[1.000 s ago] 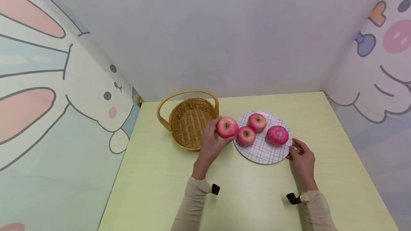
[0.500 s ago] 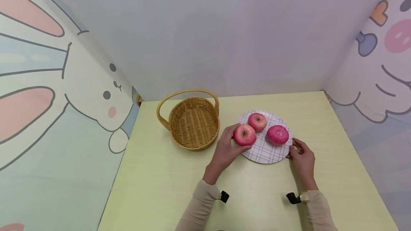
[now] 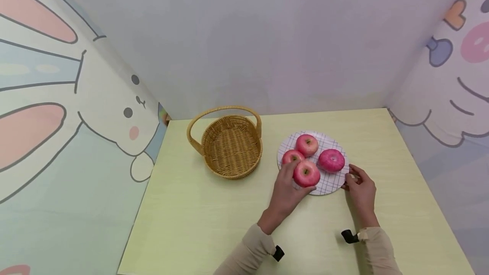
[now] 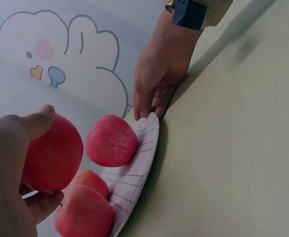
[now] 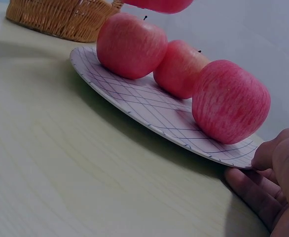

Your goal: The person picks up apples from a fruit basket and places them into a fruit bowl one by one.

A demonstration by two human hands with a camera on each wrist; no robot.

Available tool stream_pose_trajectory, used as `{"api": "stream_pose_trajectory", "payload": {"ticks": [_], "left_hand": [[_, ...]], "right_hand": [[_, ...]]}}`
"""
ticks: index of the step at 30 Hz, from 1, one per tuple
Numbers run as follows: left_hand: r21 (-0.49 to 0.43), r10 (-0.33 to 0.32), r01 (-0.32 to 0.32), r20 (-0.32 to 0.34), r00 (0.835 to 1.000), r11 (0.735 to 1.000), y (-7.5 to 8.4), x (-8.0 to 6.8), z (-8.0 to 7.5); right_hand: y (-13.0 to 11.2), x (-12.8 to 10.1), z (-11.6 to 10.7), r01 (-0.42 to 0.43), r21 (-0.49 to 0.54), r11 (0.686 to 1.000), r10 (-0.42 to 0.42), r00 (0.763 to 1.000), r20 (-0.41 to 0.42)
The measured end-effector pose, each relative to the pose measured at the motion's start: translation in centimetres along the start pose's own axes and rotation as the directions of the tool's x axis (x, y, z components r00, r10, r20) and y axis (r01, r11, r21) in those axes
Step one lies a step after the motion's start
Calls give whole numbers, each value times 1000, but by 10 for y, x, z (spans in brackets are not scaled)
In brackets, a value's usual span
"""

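At the far left of the table (image 3: 183, 207) stands an empty wicker basket (image 3: 230, 145) with an arched handle, well apart from both hands. To its right the left hand (image 3: 287, 188) reaches in from the near side and curls its thumb and fingers round a red apple (image 3: 306, 173), holding it over the near left part of the grid-patterned plate (image 3: 335, 181); the left wrist view shows the thumb laid over the top of this apple (image 4: 53, 155) and the fingers cupping it from below, so it sits in the palm, raised clear of the plate (image 4: 139, 168). Just beyond the held fruit, and touching or nearly touching it in the head view, a second apple (image 3: 292, 156) lies on the plate's left side, with a third apple (image 3: 307, 145) behind it toward the far rim. Farther right a fourth apple (image 3: 331, 160) rests on the plate's right half, lying on its side. At the right edge, the right hand (image 3: 361, 190) rests on the table with its fingers loosely bent, the fingertips (image 5: 257, 190) tucked against and under the plate's rim (image 5: 218, 153) and the thumb on top of that rim, just beside the fourth apple (image 5: 231, 101).
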State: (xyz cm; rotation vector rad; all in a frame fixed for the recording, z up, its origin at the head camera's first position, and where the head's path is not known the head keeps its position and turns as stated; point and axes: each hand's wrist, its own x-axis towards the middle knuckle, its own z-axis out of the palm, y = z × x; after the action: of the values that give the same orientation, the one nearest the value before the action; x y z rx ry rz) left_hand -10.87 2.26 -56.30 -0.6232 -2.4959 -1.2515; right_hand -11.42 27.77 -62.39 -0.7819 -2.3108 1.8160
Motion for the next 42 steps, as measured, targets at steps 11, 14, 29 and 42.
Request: {"api": "stream_pose_trajectory", "payload": {"ticks": [11,14,29,42], "left_hand": [[153,-122,129,-54,991,980,12,-17,31],[157,-156,159,-29,987,975,13,-20,36],[167,-194,190,10,981,968,9,-20,52],[141,-298,288,53,953,947,13,-14,65]], "right_hand": [[-3,0,1,-12,20,1000,12,1000,4],[-2,0,3,-5,23,1000,5,1000,15],[-1,-1,4,26,35,999,-26,1000,-15],[3,3,0,17,10,1000,-17,1000,-12]]}}
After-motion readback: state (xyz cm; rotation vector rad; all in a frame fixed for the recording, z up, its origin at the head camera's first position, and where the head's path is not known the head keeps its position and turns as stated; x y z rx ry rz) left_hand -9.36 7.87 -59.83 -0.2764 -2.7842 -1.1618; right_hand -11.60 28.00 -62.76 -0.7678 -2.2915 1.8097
